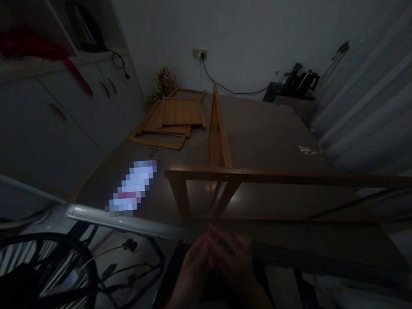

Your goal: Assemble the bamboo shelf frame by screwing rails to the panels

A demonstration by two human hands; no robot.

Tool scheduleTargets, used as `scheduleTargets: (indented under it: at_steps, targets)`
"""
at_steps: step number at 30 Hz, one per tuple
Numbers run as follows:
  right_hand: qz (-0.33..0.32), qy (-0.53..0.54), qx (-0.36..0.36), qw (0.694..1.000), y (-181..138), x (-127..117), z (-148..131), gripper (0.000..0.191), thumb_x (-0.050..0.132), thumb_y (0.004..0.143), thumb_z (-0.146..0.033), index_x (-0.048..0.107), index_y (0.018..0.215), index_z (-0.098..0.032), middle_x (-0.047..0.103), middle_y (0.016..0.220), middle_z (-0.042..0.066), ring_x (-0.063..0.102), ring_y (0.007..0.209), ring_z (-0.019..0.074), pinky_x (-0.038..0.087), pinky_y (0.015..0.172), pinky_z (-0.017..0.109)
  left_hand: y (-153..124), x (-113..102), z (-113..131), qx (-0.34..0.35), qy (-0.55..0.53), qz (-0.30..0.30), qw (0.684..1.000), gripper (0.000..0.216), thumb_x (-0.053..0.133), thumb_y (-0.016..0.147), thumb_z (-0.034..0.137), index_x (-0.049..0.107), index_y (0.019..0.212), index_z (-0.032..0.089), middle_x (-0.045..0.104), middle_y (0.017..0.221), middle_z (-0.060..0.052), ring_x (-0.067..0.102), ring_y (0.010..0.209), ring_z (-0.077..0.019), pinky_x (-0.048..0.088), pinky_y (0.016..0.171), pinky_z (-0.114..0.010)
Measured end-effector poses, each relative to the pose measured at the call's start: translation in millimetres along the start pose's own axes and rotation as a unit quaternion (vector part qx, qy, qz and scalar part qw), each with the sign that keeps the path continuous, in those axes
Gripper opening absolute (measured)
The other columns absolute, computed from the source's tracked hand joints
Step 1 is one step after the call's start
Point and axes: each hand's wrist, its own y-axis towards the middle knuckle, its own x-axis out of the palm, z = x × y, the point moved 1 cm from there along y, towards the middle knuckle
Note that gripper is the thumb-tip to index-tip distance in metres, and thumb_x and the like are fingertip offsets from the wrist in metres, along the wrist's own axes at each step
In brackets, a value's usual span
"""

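My left hand (195, 257) and my right hand (233, 252) meet at the table's near edge, fingers closed together. A thin pale tip pokes up between the fingertips, with a reddish patch below it. The dim light hides what the thing is and which hand grips it. Just beyond my hands stands a wooden frame (282, 173) of slats, its long rail running off to the right. A wooden panel (218, 129) stands upright behind it, its near end at the frame's top rail.
Flat wooden panels (182, 112) lie stacked at the far left, with small hardware (153, 151) in front. A lit, blurred-out rectangle (133, 186) rests on the table (257, 131). A kettle (307, 82) stands at the back right. A round woven chair (59, 280) is at lower left.
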Motion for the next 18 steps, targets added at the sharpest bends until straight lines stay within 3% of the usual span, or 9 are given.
scheduleTargets:
  at_steps: [6,9,14,18]
  targets:
    - [0.014,0.004,0.048,0.999,-3,4,-1,0.03,0.042,0.098,-0.029,0.064,0.118,-0.038,0.061,0.121,0.001,0.055,0.103,0.0169,0.036,0.087,0.033,0,-3,-5,-0.024,-0.033,-0.009,0.999,0.038,0.074,0.073,0.039,0.07,0.103,0.016,0.069,0.081,-0.007,0.06,0.07,-0.0141,0.049,0.069,-0.025]
    - [0.003,-0.018,0.068,0.998,-2,4,-3,0.03,0.044,0.098,-0.033,0.061,0.123,-0.036,0.056,0.126,0.004,0.051,0.112,0.0193,0.034,0.09,0.034,1,-6,-7,-0.022,-0.025,-0.004,0.999,0.04,0.074,0.074,0.04,0.069,0.106,0.016,0.066,0.074,-0.004,0.058,0.067,-0.0128,0.048,0.067,-0.024]
    - [-0.021,-0.011,0.083,0.996,5,0,-7,0.03,0.04,0.098,-0.04,0.064,0.117,-0.041,0.052,0.131,0.003,0.048,0.115,0.0212,0.032,0.092,0.036,3,-14,-12,0.002,0.037,-0.007,0.999,0.036,0.07,0.076,0.046,0.07,0.092,0.014,0.063,0.067,-0.003,0.055,0.062,-0.013,0.044,0.06,-0.023]
    - [-0.035,-0.014,0.065,0.997,9,-2,-7,0.029,0.041,0.098,-0.041,0.065,0.114,-0.043,0.055,0.129,0.002,0.05,0.109,0.0213,0.032,0.091,0.038,5,-19,-14,0.014,0.046,0.001,0.999,0.037,0.068,0.076,0.05,0.069,0.087,0.015,0.063,0.066,-0.004,0.056,0.065,-0.0151,0.045,0.062,-0.025]
